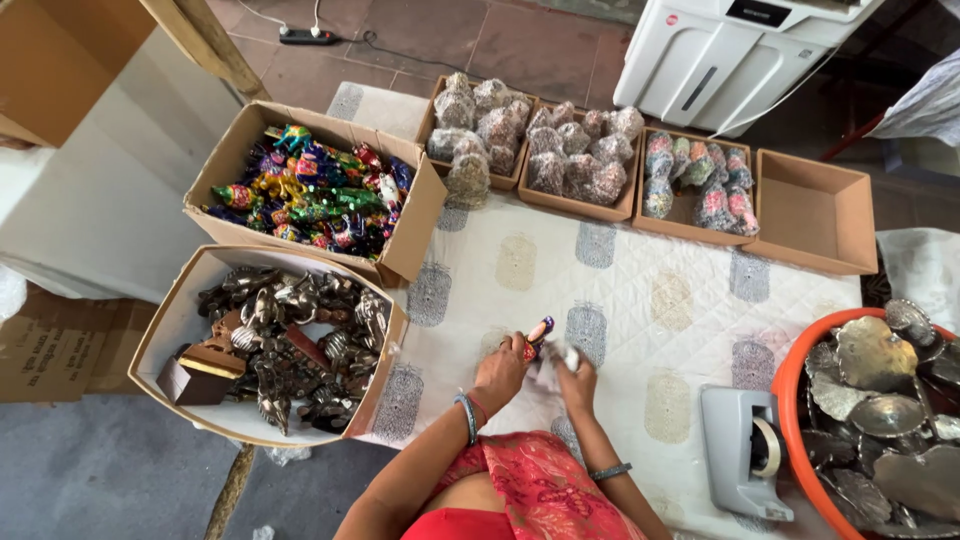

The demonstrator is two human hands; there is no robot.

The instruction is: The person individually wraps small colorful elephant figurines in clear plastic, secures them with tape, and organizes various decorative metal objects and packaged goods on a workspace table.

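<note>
Head view, left to right: cardboard box of dull metal figurines at the left edge of the quilted cloth; left hand closed around a small painted figurine; right hand pinching crinkled clear wrap beside it; grey tape dispenser; orange tub of embossed metal plates at the right edge.

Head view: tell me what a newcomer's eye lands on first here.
First, the box of bright painted figurines at upper left, with a box of dull metal figurines just below it. At centre, the left hand and right hand meet over a small colourful piece on the quilted cloth. An orange tub of metal leaves sits at right.
</note>
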